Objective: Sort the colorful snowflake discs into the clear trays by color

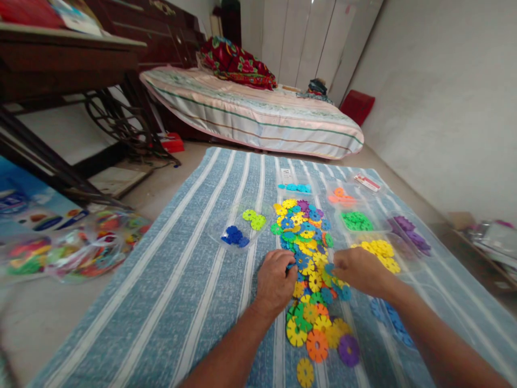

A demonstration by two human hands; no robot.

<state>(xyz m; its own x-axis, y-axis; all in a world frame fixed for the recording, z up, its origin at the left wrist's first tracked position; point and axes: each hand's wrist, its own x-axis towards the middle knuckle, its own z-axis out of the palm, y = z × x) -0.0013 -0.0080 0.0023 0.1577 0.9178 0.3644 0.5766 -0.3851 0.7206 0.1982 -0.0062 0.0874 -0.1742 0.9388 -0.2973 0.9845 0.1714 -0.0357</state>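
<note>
Along the back of the room, pale wardrobe doors [301,37], with a bed [258,118] under a striped cover before them and a red floral quilt [242,62] heaped on top. Off to the left, a dark wooden treadle table [68,67]; on the floor near it, clear bags [83,253] full of coloured pieces. Nearer, a counter [161,302] spread with blue-and-white striped cloth. Down its middle, a long heap of slotted plastic discs [315,283], thinning toward the near end to a few, among them an orange disc [317,346] and a purple disc [348,350]. At the heap's left edge, the left hand [277,277], fingers curled in, with a blue disc [290,266] pinched between thumb and fingers. Across from it, the right hand [359,269], fingers bent and drawn together over the heap, another blue disc [329,268] right at the tips; too blurred to tell whether gripped. Left of the heap, a clear tray [226,218] with dark blue discs [234,236] and yellow-green discs [256,220]. On the right, clear containers with orange discs [341,198], green discs [356,221], purple discs [412,234] and, just beside the right hand, yellow discs [377,250].
</note>
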